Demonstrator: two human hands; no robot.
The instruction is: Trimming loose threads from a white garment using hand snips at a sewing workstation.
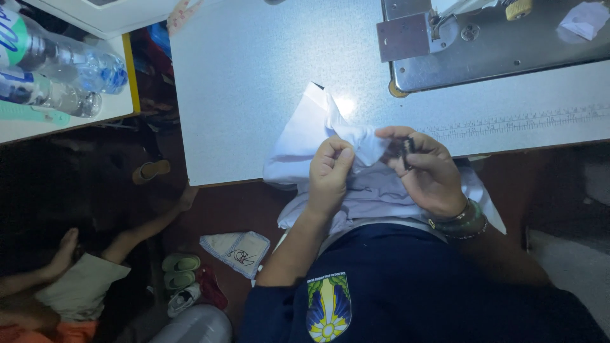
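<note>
Nearest us, our dark blue shirt (406, 286) fills the lower view. Our left hand (328, 174) pinches a fold of the white cloth (305, 140), which hangs from the table edge (216, 127) into our lap. Our right hand (429, 168) grips a small dark tool (402, 150) against the cloth, below the sewing machine (495, 44).
</note>
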